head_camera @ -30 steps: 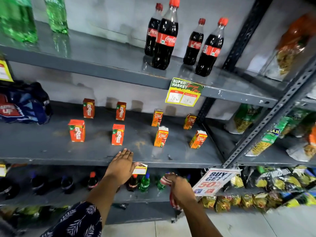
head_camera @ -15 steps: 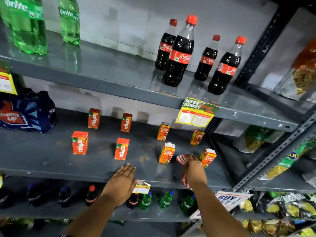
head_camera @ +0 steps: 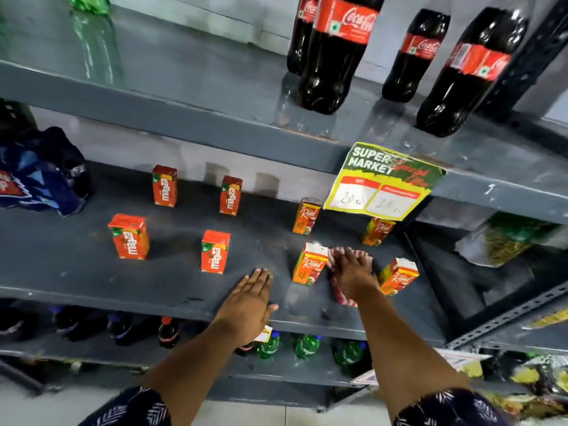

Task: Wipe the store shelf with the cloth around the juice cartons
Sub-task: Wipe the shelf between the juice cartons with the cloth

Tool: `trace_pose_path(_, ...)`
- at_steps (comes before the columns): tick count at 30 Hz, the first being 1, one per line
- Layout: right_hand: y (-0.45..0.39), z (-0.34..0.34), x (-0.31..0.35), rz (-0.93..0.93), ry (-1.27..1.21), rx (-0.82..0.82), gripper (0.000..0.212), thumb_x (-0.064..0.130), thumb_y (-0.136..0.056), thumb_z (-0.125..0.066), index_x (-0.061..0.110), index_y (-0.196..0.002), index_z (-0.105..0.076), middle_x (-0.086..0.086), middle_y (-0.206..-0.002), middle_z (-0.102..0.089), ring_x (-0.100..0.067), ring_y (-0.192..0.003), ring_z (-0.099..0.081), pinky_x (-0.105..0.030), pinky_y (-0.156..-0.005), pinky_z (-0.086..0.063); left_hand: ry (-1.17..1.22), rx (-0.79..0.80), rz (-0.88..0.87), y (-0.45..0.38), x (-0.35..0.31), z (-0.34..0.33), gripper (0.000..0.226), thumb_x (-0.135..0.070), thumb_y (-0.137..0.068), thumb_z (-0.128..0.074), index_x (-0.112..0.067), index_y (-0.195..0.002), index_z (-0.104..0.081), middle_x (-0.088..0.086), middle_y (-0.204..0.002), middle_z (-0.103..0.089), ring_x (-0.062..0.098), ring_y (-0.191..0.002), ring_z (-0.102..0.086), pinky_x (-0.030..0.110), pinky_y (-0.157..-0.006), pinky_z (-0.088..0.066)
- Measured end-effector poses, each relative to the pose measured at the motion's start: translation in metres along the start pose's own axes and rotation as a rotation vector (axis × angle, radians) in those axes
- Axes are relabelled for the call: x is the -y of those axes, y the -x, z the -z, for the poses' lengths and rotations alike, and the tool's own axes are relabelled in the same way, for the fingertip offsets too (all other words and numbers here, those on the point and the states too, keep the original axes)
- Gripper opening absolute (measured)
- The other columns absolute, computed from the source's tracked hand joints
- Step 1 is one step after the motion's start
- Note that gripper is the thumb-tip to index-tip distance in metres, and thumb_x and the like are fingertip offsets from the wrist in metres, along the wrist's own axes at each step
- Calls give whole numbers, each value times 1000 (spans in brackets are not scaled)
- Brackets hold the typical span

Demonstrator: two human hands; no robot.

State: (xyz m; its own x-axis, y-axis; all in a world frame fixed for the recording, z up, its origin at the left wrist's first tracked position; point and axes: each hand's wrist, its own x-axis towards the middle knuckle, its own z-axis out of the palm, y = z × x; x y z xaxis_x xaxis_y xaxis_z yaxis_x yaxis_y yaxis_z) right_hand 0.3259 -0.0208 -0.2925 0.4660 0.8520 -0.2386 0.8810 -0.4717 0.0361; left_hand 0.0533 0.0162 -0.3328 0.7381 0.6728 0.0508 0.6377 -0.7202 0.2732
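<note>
The wiping looks to be only at its start. The right hand lies flat on the red-and-white cloth, fingers spread and pressing it onto the grey shelf, in the gap between two orange Real cartons — one just to its left, the other just to its right. The cloth touches or nearly touches the left one; I cannot tell which. Part of it trails toward the front edge under the wrist.

The left hand rests open, palm down, near the shelf's front edge, holding nothing — bracing, I'd judge.

What is left seems to be nearly everything. Dusty, scuffed patches show across the middle of the shelf, around the four red Maaza cartons further left and the two Real cartons at the back. No stretch looks plainly cleaner than another, though the surface is blurred in places, so I wouldn't swear to it. All the cartons stand upright and well apart, leaving lanes for the cloth to pass between them. A price tag hangs from the shelf above, over the back right corner.
</note>
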Motion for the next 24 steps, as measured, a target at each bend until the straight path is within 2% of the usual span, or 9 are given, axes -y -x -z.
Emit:
trace_pose_path(3, -1, -10, -2, -75, -124, -43, 60, 45, -99, -26, 28, -153, -5, -10, -163, 6, -35, -149, 8, -54, -120, -3, -16, -27, -2, 0, 3, -11, 66, -45, -99, -21, -8, -150, -1, 9, -161, 1, 20, -148, 5, 31, -118, 6)
trace_pose_path(6, 6, -20, 2, -144, -186, -97, 59, 48, -99, -24, 29, -152, -7, -18, -161, 3, -38, -148, 5, -51, -119, -7, -55, -56, -17, 0, 6, -17, 70, -51, -95, -7, -9, -150, 2, 9, -161, 3, 20, -147, 6, 32, -118, 8)
trace_pose_path(13, 37, -30, 5, -134, -220, -182, 54, 44, -100, -27, 30, -151, -18, -18, -161, -9, -38, -148, -1, -46, -120, -8, -28, -68, -33, 2, 7, -16, 93, -61, -77, 25, -9, -150, -1, 8, -160, -1, 19, -147, 5, 32, -117, 10)
trace_pose_path(18, 63, -38, 1, -71, -293, -211, 50, 39, -99, -34, 39, -148, -24, -9, -162, -14, -30, -148, -14, -40, -117, -23, -21, -64, -27, 2, 6, -14, 99, -61, -73, 31, -8, -150, -2, 8, -161, -2, 20, -148, 4, 32, -117, 10)
trace_pose_path(22, 98, -51, -3, -57, -326, -254, 47, 31, -96, -41, 42, -142, -35, -2, -159, -24, -31, -136, -41, -39, -102, -44, -18, -60, -38, 4, 6, -12, 97, -60, -75, 28, -7, -150, -4, 9, -160, -4, 21, -148, 3, 33, -117, 9)
trace_pose_path(24, 118, -58, -4, -50, -333, -250, 46, 29, -96, -41, 45, -139, -38, 2, -159, -26, -29, -134, -45, -37, -102, -45, -17, -65, -45, 3, 6, -12, 97, -60, -78, 26, -6, -150, -9, 10, -160, -10, 22, -148, -2, 35, -118, 5)
